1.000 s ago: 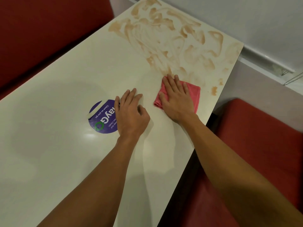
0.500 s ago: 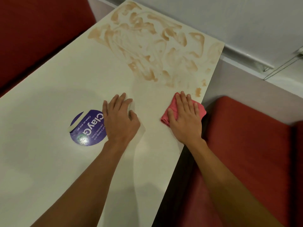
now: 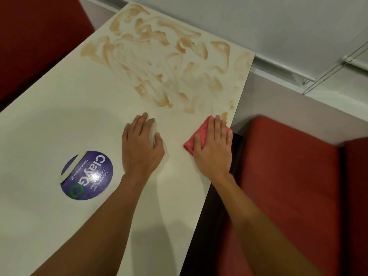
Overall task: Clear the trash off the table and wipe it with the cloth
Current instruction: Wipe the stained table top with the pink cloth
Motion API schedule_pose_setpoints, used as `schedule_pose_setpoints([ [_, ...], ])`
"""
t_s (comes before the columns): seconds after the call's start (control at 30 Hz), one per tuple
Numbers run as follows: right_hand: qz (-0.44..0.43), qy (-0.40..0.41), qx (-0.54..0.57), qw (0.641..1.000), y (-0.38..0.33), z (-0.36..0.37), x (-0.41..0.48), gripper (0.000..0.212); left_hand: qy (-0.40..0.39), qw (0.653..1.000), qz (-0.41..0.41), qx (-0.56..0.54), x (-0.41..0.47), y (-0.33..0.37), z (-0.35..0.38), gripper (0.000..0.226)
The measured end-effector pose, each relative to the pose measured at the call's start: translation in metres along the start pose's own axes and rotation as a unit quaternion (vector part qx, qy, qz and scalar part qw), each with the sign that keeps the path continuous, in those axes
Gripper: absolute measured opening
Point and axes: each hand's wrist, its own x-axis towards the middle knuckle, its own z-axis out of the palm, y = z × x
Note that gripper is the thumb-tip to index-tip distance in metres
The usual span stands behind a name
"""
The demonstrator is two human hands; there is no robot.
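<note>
Since a second ago the pink cloth (image 3: 192, 143) has been drawn sideways, away from the lower border of the brown smears (image 3: 159, 62) and out to the right edge of the white table (image 3: 59, 116). There it is pressed flat under the right hand (image 3: 215, 150), whose fingers are held straight and together on top of it. One small brown spot (image 3: 224, 115) is seen just beyond the fingertips. The left hand (image 3: 140, 152) is laid palm down on the tabletop, fingers straight, nothing gripped, and is now parted from the round purple sticker (image 3: 87, 175) that it overlapped before. A red seat (image 3: 288, 186) is seen beside the table's right edge
</note>
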Motion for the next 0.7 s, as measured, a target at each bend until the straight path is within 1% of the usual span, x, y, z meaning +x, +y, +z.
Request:
schedule_pose_setpoints([
  [0.1, 0.044, -0.017, 0.003, 0.999, 0.008, -0.002, 0.046, 0.076, 0.001, 1.000, -0.007, -0.003, -0.001, 0.003, 0.000, 0.049],
  [0.17, 0.053, -0.014, 0.001, 0.999, 0.005, 0.001, 0.046, 0.077, 0.004, 1.000, -0.008, -0.009, -0.002, 0.002, 0.001, 0.049],
  [0.3, 0.033, 0.008, 0.012, 0.999, -0.012, 0.000, -0.022, 0.076, 0.007, 1.000, -0.006, -0.008, -0.002, 0.002, 0.000, 0.049],
  [0.37, 0.012, 0.001, 0.024, 1.000, -0.012, 0.000, -0.043, 0.076, 0.004, 1.000, -0.005, -0.006, -0.002, 0.002, 0.000, 0.050],
  [0.47, 0.019, -0.006, 0.014, 1.000, 0.000, -0.001, -0.011, 0.078, -0.005, 1.000, -0.009, -0.007, -0.001, 0.001, -0.002, 0.050],
  [0.6, 0.076, -0.028, 0.034, 0.996, 0.015, -0.005, 0.065, 0.078, -0.028, 0.999, -0.018, 0.006, -0.001, 0.000, -0.001, 0.052],
  [0.7, 0.077, -0.014, 0.043, 0.996, 0.006, -0.004, 0.048, 0.078, -0.032, 0.999, -0.020, 0.003, -0.001, -0.001, 0.000, 0.053],
])
